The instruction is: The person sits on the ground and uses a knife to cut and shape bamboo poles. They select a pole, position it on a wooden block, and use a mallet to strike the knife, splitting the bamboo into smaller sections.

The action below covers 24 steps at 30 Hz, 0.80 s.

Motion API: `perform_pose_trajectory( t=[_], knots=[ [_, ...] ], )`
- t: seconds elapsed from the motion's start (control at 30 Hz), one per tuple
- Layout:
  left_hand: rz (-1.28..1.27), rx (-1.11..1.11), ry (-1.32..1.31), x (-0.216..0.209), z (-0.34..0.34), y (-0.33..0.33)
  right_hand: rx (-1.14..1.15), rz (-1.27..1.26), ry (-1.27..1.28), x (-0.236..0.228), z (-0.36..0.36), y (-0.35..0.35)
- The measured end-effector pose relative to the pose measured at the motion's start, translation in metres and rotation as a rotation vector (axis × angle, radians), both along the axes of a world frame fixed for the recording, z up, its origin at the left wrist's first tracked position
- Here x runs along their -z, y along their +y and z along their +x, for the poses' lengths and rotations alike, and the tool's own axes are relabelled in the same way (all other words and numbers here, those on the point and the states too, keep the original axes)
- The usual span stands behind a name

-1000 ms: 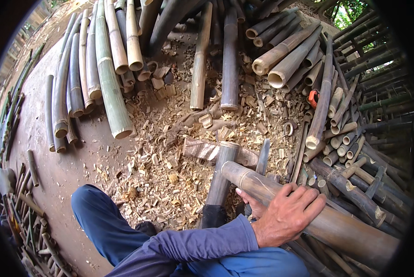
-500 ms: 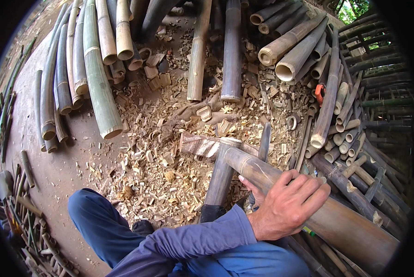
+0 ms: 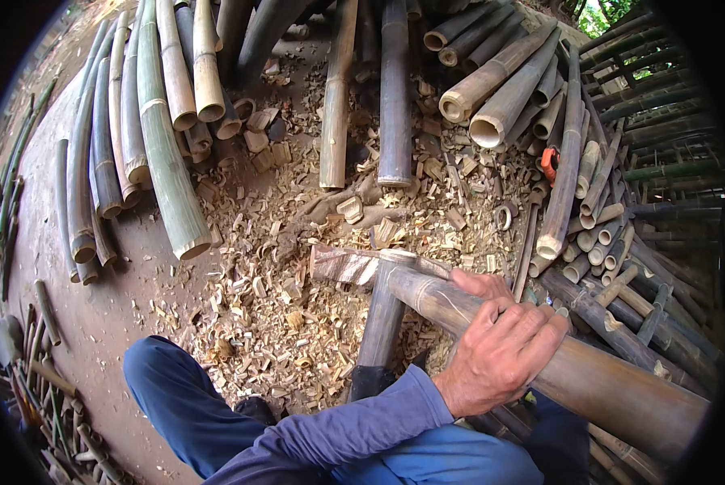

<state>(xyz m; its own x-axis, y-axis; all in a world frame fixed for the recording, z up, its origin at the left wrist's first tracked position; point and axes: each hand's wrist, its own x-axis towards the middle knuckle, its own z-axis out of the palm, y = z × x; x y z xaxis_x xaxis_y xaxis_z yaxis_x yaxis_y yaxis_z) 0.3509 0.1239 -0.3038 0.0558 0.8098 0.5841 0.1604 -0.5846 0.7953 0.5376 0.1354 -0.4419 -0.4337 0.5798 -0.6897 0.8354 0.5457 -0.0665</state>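
My left hand (image 3: 500,352) wrapped over one smooth, round brown bamboo pole (image 3: 601,384); my right hand (image 3: 482,284) showed along its far side, partly hidden, so I couldn't tell its grip. The pole's blunt end lay by the top of one dark bamboo post (image 3: 381,323). Beyond, rough chips (image 3: 293,321) littered the floor (image 3: 95,323), with two bamboo lengths (image 3: 395,105) toward its far edge.

Soft daylight casts faint shadows, foliage (image 3: 603,16) glares at upper right, and fisheye edges curve into black.
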Motion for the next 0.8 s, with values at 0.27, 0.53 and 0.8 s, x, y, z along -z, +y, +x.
perform_pose_trajectory(
  t=[0.27, 0.53, 0.8],
  knots=[
    [-0.017, 0.098, -0.028, -0.006, -0.006, -0.003, 0.016, 0.068, -0.009, -0.005, 0.009, -0.012],
    [-0.119, -0.105, -0.18, -0.003, -0.046, 0.06, 0.349, 0.319, 0.293, -0.022, 0.014, -0.062],
    [-0.742, -0.62, 0.231, 0.108, -0.189, 0.051, 1.598, -0.003, 1.085, 0.027, -0.008, -0.152]
  ],
)
